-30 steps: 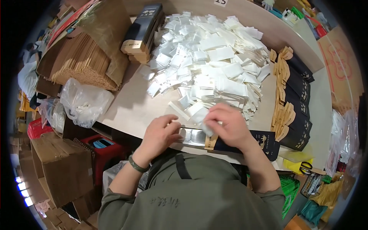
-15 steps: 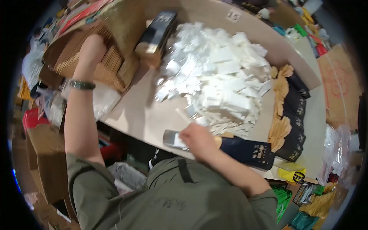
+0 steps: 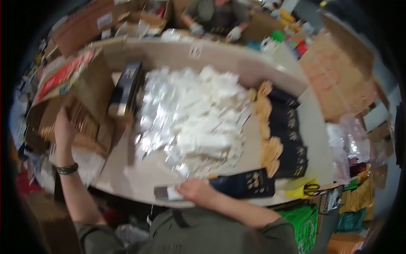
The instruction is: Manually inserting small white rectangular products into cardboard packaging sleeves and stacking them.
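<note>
My left hand (image 3: 64, 127) reaches into an open cardboard box (image 3: 91, 74) at the left, against tightly stacked brown cardboard pieces (image 3: 80, 116). Its fingers are blurred and partly hidden among them. At the table's front edge my right hand (image 3: 196, 192) has its fingers curled together over a flat item. A small white piece (image 3: 173, 193) and a grey end (image 3: 160, 193) show left of the fingertips. To the right of this hand lies a dark navy packet (image 3: 243, 184) with pale print. What the fingers pinch, if anything, is hidden.
A big heap of white packets (image 3: 194, 114) covers the table's middle. Black boxes (image 3: 127, 89) stand beside the cardboard box. Several dark packets with tan lobed ends (image 3: 270, 152) line the right side. Scissors (image 3: 312, 189) lie on something yellow. Across the table a person (image 3: 220, 19) works with gloved hands.
The whole view has shifted, so the table sits lower and further left and the far person shows. My left hand remains in the box; my right hand stays over the flat item.
</note>
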The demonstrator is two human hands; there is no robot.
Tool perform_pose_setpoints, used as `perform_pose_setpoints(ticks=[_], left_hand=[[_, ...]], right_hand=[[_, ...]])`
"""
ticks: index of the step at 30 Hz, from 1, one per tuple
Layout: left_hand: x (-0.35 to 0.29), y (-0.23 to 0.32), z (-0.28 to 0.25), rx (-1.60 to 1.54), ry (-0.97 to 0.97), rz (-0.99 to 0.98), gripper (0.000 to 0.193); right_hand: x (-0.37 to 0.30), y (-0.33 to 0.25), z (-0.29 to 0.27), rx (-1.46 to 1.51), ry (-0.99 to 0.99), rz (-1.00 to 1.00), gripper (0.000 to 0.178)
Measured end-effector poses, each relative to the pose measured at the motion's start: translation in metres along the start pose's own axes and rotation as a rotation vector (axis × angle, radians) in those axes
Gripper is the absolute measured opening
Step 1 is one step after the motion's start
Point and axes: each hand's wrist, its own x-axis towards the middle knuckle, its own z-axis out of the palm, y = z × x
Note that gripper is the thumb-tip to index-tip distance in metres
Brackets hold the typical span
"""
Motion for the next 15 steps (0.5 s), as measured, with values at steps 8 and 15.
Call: perform_pose_setpoints(ticks=[8, 15], left_hand=[[-0.217, 0.091, 0.031, -1.251, -0.471, -0.394, 0.009], [-0.212, 0.118, 0.022, -1.105, -1.005, -0.191, 0.008]], right_hand=[[-0.002, -0.006, -0.024, -0.049, 0.058, 0.072, 0.019], [-0.039, -0.013, -0.067, 0.089, 0.088, 0.235, 0.036]])
